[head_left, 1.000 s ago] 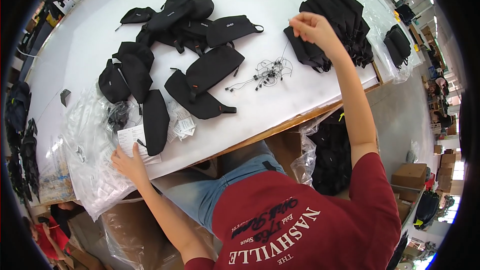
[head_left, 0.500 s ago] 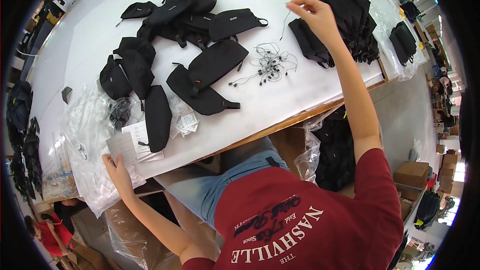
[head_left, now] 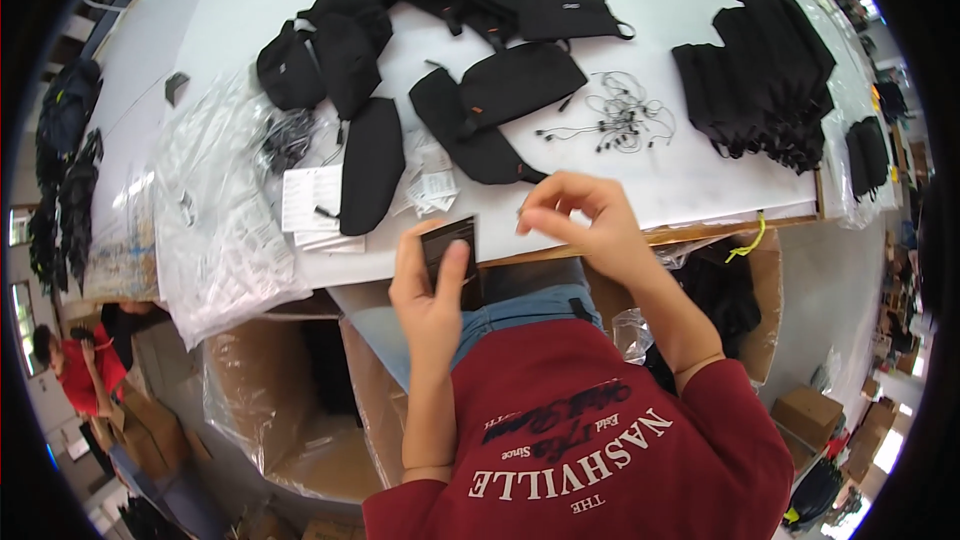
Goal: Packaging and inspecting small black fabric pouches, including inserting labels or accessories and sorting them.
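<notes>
My left hand [head_left: 428,285] grips a dark, flat card [head_left: 450,245], like a hang tag, thumb across its face, just over the table's front edge. Close to its right, my right hand [head_left: 580,220] has thumb and fingertips pinched; the thin string seen in it earlier is barely discernible now. Beyond it lies a tangle of thin tag strings [head_left: 625,120] with small black ends. Black pouches [head_left: 525,85] with small loops are strewn over the middle of the table, one long pouch [head_left: 372,168] beside a pile of printed cards [head_left: 312,200].
Stacked black pouches [head_left: 760,80] stand at the table's right. Clear plastic bags [head_left: 215,230] cover the left front. White paper slips [head_left: 432,188] lie near my left hand. Open cardboard boxes [head_left: 290,380] sit below the table edge. Another person [head_left: 90,365] is at far left.
My left hand has lifted a card from the pile and brought it rightward, dark face up. My right hand has come down from the far right, toward the left hand. The view has shifted.
</notes>
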`<act>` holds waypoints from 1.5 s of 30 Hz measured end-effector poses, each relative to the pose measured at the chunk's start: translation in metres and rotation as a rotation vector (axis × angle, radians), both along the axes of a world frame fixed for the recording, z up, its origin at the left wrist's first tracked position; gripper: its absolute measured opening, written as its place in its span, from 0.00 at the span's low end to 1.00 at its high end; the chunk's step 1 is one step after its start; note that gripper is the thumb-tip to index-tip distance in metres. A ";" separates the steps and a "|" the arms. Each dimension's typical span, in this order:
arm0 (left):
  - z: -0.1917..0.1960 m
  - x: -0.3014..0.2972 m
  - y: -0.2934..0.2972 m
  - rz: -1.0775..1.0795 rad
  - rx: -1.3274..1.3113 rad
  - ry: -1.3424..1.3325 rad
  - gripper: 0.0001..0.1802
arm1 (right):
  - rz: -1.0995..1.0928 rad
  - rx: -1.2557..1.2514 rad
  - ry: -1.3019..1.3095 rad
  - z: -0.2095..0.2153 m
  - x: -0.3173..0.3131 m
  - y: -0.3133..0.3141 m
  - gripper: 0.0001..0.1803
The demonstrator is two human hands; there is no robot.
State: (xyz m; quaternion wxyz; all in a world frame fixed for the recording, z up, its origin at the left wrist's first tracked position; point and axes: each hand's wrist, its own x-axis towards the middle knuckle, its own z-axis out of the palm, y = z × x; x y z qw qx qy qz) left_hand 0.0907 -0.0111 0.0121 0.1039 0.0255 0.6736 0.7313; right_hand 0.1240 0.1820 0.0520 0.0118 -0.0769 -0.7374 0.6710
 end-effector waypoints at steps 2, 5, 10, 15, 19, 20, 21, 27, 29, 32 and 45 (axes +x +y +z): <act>-0.002 0.004 0.002 -0.044 -0.096 0.143 0.08 | -0.014 -0.083 -0.007 -0.007 0.002 -0.022 0.05; 0.002 0.012 0.001 0.020 -0.112 0.152 0.07 | -0.026 0.064 0.032 -0.010 -0.002 -0.036 0.04; 0.008 0.009 0.001 0.091 -0.261 0.398 0.09 | -0.050 0.130 0.061 -0.014 -0.006 -0.041 0.04; 0.010 0.008 -0.003 0.048 -0.335 0.560 0.10 | -0.041 0.169 0.068 -0.013 -0.005 -0.039 0.04; 0.011 0.007 -0.006 0.040 -0.228 0.540 0.16 | -0.052 0.110 0.102 -0.008 -0.003 -0.040 0.04; 0.010 0.010 -0.008 0.012 -0.159 0.481 0.15 | -0.053 0.118 0.168 -0.012 0.000 -0.039 0.05; 0.010 0.011 -0.009 -0.016 -0.090 0.421 0.14 | -0.055 0.126 0.234 -0.014 0.002 -0.038 0.05; 0.002 0.004 -0.022 -0.395 0.290 -0.028 0.08 | 0.100 0.224 0.254 -0.019 0.013 -0.023 0.04; -0.008 0.004 -0.024 -0.445 0.320 -0.091 0.08 | 0.139 0.235 0.246 -0.025 0.019 -0.022 0.05; -0.011 0.008 -0.017 -0.499 0.093 -0.133 0.05 | 0.200 0.232 0.183 -0.033 0.021 -0.020 0.05; -0.018 -0.044 0.042 -0.390 -0.293 0.403 0.07 | 0.159 -0.467 -0.244 -0.061 0.020 0.000 0.09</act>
